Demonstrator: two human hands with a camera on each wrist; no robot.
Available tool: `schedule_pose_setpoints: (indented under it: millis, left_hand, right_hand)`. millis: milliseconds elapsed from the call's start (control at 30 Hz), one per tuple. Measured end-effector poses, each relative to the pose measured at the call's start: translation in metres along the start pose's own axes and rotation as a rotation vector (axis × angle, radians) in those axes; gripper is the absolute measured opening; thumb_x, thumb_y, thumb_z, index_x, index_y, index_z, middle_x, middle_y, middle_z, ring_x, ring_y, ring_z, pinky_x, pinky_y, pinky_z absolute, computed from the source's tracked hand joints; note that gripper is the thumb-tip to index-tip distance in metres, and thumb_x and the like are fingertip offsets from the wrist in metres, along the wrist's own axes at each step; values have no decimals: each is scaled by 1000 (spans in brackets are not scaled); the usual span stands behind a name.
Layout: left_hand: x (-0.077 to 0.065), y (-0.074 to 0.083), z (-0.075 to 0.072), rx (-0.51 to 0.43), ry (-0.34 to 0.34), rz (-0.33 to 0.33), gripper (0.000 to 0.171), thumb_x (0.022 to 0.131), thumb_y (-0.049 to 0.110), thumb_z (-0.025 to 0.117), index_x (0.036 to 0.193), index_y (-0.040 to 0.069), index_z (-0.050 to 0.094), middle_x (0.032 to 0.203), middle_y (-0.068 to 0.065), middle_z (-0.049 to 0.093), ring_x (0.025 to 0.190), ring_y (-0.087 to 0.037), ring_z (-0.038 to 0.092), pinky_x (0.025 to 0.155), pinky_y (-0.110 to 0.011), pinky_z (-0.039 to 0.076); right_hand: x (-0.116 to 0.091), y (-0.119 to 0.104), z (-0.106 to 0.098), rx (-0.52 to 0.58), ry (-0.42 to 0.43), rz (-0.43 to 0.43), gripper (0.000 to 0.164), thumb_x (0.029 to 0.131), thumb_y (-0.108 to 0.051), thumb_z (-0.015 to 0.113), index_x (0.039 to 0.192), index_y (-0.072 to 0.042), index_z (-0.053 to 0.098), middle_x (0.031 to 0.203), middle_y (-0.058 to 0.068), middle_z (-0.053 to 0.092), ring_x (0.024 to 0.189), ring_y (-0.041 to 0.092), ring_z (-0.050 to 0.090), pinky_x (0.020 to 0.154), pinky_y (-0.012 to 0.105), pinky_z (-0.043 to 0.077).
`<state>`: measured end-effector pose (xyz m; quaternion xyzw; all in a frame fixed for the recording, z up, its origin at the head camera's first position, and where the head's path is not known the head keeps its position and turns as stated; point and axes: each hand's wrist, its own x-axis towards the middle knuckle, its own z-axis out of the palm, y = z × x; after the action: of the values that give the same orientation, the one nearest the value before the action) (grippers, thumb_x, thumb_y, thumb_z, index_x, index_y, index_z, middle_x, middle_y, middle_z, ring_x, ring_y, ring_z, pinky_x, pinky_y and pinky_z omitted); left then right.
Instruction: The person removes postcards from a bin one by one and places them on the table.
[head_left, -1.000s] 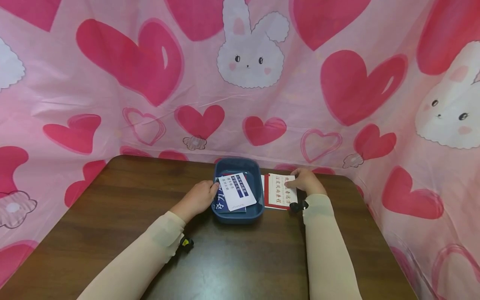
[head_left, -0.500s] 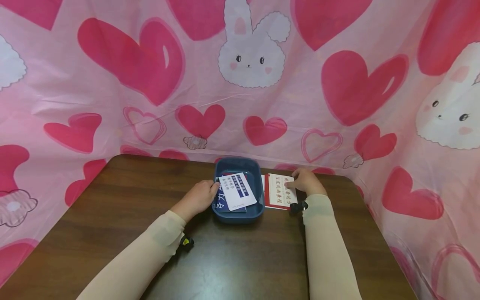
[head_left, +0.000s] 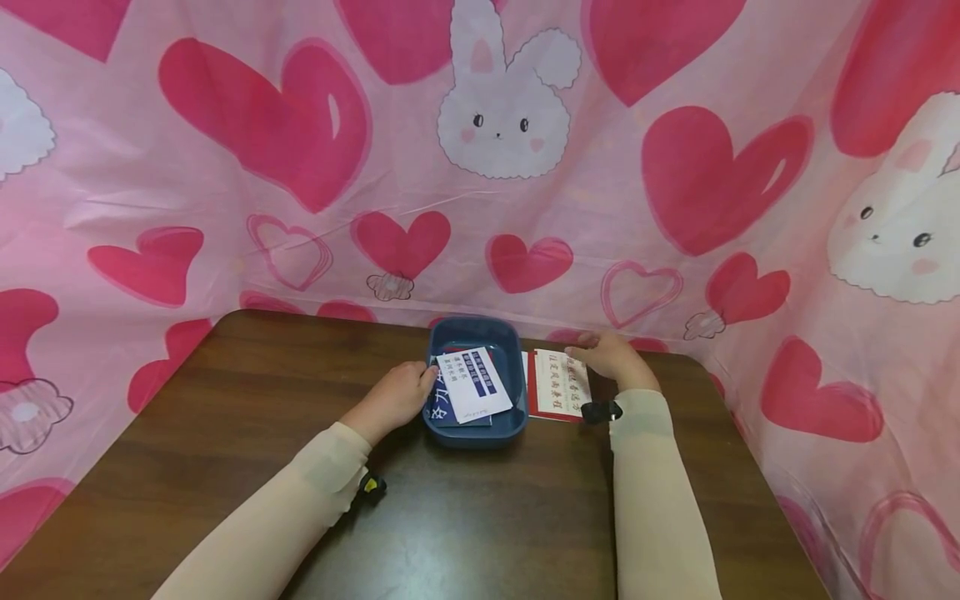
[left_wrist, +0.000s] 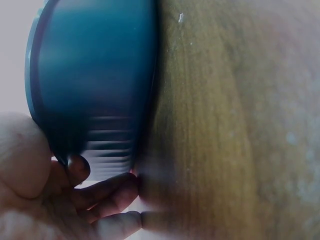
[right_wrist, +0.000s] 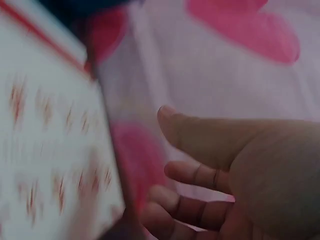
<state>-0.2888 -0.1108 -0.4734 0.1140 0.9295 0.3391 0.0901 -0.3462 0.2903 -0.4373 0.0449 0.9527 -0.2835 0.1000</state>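
A dark blue plastic bin (head_left: 480, 438) stands at the back middle of the table. My left hand (head_left: 393, 393) grips its left rim, thumb over the edge and fingers against the outer wall in the left wrist view. Inside the bin, a white card (head_left: 474, 402) with blue print lies askew on a blue card (head_left: 441, 407). Right of the bin is a small pile of cards, topped by a cream card (head_left: 561, 383) with red characters over a red one. My right hand (head_left: 618, 365) hovers at their right side, fingers loosely bent, holding nothing; a gap separates it from the cards (right_wrist: 55, 150) in the right wrist view.
The brown wooden table (head_left: 480, 517) reaches back to a pink curtain (head_left: 525, 208) printed with hearts and rabbits, which also hangs along both sides. The bin and cards sit near the table's back edge.
My right hand has let go of the cream card and lifted slightly, its thumb now off the card's face. My left hand and the bin have stayed in place.
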Motion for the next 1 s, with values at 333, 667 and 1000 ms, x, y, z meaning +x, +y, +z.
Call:
schedule_pose_setpoints:
  millis: [333,667,1000]
  left_hand:
    - [1,-1,1,7,8,9,58,122,37,45,158,-6,59,157,-27,65,142,-43,65,128,-64,48]
    - [0,-2,1,7,14,13,57,123,37,44,157,-6,60,156,-27,66,142,-43,65,129,-64,47]
    - [2,-1,2,26,11,19,57,123,35,42,155,-8,61,156,-29,66,144,-44,64,129,-64,47]
  right_hand:
    - [-21,-76,20,143,-55,-246,57,104,-42,81,149,-9,69,132,20,76,114,43,77,96,47,69]
    - [-23,-131,44,66,-142,-284,55,103,-40,84,148,-11,70,114,13,80,95,28,80,88,41,70]
    - [-13,-175,57,-135,-201,-209,62,102,-42,85,150,-8,68,128,15,80,106,33,83,95,46,70]
